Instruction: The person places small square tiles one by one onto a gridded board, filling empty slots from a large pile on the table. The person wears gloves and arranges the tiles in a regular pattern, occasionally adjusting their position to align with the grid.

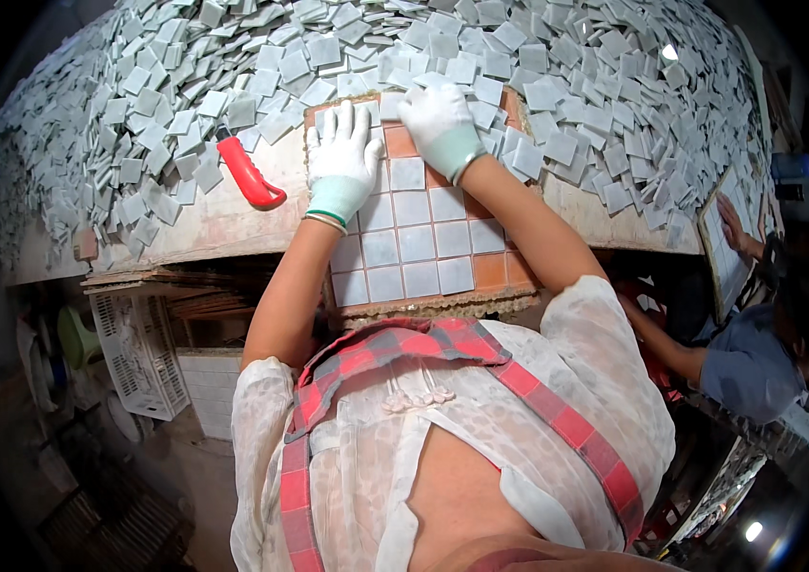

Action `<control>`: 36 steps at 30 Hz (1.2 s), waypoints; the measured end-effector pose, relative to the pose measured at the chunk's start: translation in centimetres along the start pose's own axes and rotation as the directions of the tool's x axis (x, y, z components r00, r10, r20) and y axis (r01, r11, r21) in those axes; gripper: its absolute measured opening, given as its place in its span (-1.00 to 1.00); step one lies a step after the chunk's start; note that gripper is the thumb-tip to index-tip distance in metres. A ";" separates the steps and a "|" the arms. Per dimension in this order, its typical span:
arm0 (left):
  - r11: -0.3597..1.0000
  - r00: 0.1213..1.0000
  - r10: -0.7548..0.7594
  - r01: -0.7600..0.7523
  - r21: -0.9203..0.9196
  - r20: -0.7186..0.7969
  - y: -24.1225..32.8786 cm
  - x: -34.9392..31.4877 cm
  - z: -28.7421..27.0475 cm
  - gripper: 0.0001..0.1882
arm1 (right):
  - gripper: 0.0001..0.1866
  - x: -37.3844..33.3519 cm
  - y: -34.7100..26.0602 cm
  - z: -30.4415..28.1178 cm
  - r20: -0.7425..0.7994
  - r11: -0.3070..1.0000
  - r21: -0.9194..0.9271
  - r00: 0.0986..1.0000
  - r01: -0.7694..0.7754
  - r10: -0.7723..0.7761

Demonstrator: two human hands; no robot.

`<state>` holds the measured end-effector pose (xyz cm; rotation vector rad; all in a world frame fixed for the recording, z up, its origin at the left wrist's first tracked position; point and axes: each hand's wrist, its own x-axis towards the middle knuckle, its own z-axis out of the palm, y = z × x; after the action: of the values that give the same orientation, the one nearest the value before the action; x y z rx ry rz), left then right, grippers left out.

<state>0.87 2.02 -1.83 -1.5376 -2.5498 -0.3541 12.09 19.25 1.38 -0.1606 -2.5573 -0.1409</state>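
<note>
A reddish-brown tray (491, 271) with a grid of square cells lies before me, many cells covered by pale grey-white square tiles (415, 243). Both my hands wear white knit gloves with pale green cuffs. My left hand (341, 153) lies flat over the tray's left columns, fingers stretched out and hiding the tiles beneath. At the far edge of the tray, my right hand (437, 116) has its fingers bent together at a pale square tile (391, 106); its fingertips are partly hidden. Bare reddish cells (401, 142) show just below that tile.
Loose square tiles (323, 51) are heaped across the table's far side. A red-handled tool (248, 173) rests left of the tray on the tabletop (276, 221). Below left stands a white plastic crate (140, 353). Another person (752, 362) works at the right over a board (727, 250).
</note>
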 end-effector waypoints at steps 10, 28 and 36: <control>0.946 0.976 0.200 -0.216 -0.242 -0.088 0.0 -1.2 -0.2 -0.28 | -0.88 0.2 3.9 -5.2 -0.121 0.951 0.218 0.961 -0.220 0.250; 0.934 0.955 0.280 -0.294 -0.204 -0.096 2.9 -4.1 0.2 -0.48 | -0.74 -14.7 2.0 -14.9 0.512 0.339 0.512 0.597 -0.789 0.618; 0.955 0.959 0.243 -0.263 -0.137 -0.148 -0.9 -1.4 0.0 -0.61 | -0.81 -21.1 0.7 -17.9 0.639 0.276 0.555 0.615 -0.785 0.462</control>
<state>0.70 0.41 -2.31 -1.8066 -2.2376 -0.6092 39.29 15.71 4.75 -0.9223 -2.3525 1.5171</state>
